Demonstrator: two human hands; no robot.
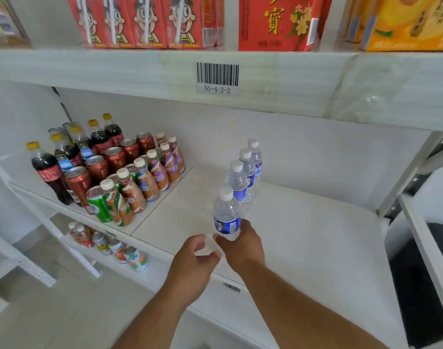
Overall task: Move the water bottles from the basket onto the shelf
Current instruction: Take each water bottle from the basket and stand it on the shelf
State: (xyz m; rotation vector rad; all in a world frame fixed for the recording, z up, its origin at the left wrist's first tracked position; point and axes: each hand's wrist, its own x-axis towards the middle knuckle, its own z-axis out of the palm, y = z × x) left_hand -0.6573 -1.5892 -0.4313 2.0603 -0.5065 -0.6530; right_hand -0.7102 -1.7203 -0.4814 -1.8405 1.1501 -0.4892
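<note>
Shelving (pixel 303 238) of white board carries cola bottles, cans and Nescafé bottles (pixel 150 176) at its left. Three water bottles (pixel 248 170) stand upright in a row running back from the front edge. The right hand (pixel 243 244) is clamped around the base of a fourth water bottle (pixel 226 214), just before them. The left hand (pixel 192 258) hovers beside it, fingers loosely curled, holding nothing.

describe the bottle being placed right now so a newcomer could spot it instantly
On the white middle shelf, right of the mixed drinks, a row of four clear plastic water bottles with white caps runs front to back. It is the front one: the only one with the right hand closed around its base.
</note>
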